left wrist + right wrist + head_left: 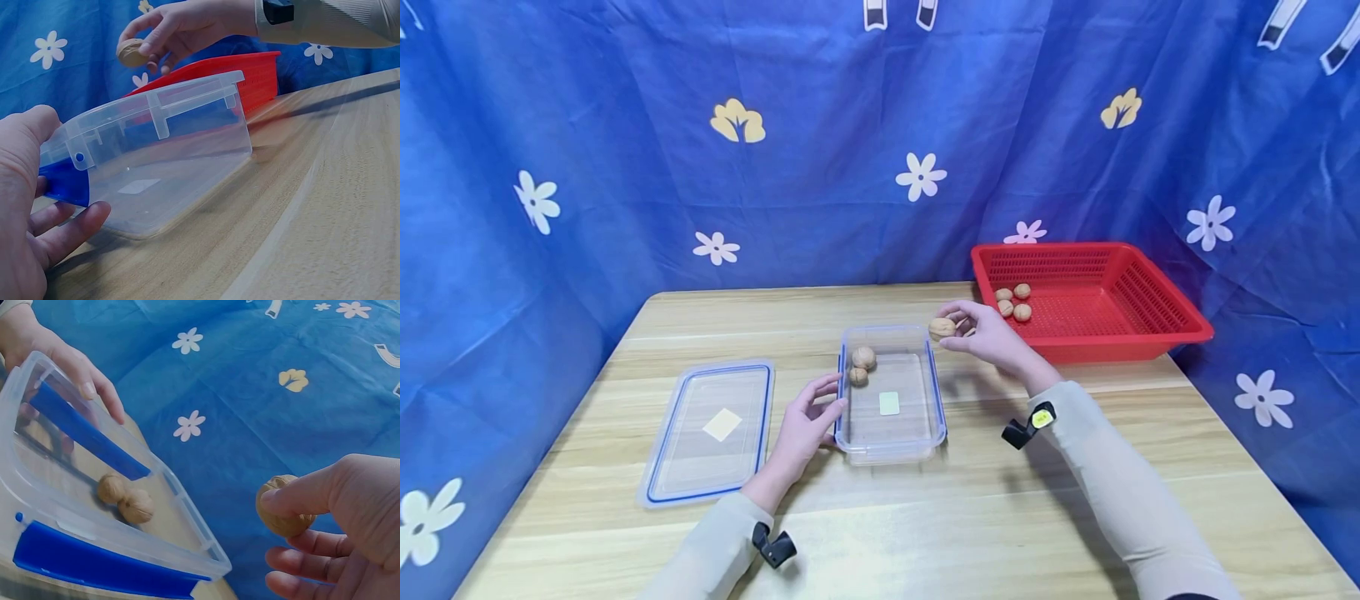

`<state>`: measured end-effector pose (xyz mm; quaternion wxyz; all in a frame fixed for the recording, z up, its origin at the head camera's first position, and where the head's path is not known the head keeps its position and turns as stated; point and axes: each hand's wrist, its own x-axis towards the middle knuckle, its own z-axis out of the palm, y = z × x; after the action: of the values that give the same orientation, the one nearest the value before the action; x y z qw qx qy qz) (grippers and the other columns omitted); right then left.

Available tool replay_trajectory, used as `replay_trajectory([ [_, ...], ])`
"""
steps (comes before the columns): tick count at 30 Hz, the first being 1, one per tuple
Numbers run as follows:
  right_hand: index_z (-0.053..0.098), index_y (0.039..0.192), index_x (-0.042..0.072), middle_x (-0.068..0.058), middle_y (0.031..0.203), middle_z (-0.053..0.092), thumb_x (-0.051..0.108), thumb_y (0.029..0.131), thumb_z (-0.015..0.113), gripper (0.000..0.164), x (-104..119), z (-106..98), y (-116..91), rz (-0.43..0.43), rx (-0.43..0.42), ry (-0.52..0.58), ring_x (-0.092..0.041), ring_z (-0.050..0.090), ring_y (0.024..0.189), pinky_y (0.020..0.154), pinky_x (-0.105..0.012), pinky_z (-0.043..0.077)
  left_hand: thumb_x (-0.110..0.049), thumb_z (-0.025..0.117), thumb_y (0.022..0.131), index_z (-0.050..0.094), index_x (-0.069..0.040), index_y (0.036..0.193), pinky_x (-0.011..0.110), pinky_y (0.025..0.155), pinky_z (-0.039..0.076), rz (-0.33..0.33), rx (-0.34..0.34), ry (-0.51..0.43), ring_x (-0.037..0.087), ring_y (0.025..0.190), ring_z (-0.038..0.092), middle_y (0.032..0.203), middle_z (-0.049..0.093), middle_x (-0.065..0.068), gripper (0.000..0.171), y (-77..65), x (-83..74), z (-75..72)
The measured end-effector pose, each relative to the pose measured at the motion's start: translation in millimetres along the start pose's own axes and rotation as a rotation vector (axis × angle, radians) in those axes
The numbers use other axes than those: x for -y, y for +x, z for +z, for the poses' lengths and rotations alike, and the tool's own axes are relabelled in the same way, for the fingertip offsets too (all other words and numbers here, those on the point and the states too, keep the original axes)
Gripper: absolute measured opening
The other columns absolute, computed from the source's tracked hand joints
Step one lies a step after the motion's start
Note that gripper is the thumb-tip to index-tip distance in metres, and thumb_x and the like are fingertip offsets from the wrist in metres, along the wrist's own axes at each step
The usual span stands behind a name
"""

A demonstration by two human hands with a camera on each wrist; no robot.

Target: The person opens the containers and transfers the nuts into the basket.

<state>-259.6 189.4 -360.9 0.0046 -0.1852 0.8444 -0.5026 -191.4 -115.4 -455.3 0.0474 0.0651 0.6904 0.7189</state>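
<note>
A clear plastic box with blue side latches stands on the table, with two walnuts inside near its left wall. Beside that wall, my left hand touches the box from outside, its fingers loosely bent around the blue latch. My right hand pinches a walnut between thumb and fingers, above the table just beyond the box's far right corner. Several more walnuts lie at the left end of a red basket, partly behind the right hand.
To the left of the box, a clear lid with a blue seal lies flat on the wooden table. The basket stands at the back right, overlapping the table's edge. A blue patterned curtain hangs behind and at both sides.
</note>
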Motion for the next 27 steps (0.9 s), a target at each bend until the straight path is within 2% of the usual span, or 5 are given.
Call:
replay_trajectory([
  [5,0.058,0.115,0.002,-0.015,0.102,0.06,0.008,0.076,0.076,0.044,-2,-8,-4,-0.007,-0.025,-0.019,-0.024,0.058,0.08,0.067,-0.028,0.05,-0.017,0.064,0.089,0.049,-0.014,0.132,0.041,0.054,0.057,0.003,0.005,-0.004,0.039,0.11,0.051,0.13,0.046,0.015,0.046,-1.1,-0.7,-0.6],
  [8,0.057,0.116,0.001,-0.016,0.102,0.06,0.008,0.076,0.075,0.044,-4,-12,-8,-0.001,-0.042,-0.015,-0.024,0.058,0.081,0.071,-0.031,0.051,-0.017,0.064,0.089,0.048,-0.014,0.132,0.041,0.054,0.057,-0.001,0.008,-0.008,0.038,0.109,0.051,0.13,0.046,0.015,0.046,-1.9,-0.8,-0.7],
  [16,0.059,0.115,0.011,-0.01,0.099,0.059,0.017,0.077,0.076,0.042,-12,-28,-14,0.05,-0.124,-0.051,-0.024,0.055,0.085,0.074,-0.034,0.048,-0.016,0.063,0.089,0.048,-0.013,0.132,0.039,0.054,0.057,-0.006,0.008,-0.01,0.037,0.109,0.052,0.129,0.046,0.014,0.045,-1.8,0.1,-1.3],
  [27,0.059,0.114,0.007,-0.014,0.096,0.06,0.015,0.078,0.075,0.041,-21,-54,-23,0.039,-0.235,-0.039,-0.023,0.056,0.081,0.067,-0.022,0.049,-0.018,0.064,0.089,0.05,-0.015,0.131,0.04,0.053,0.057,-0.002,0.007,-0.007,0.037,0.109,0.052,0.128,0.048,0.012,0.045,-2.1,-0.3,-1.0],
])
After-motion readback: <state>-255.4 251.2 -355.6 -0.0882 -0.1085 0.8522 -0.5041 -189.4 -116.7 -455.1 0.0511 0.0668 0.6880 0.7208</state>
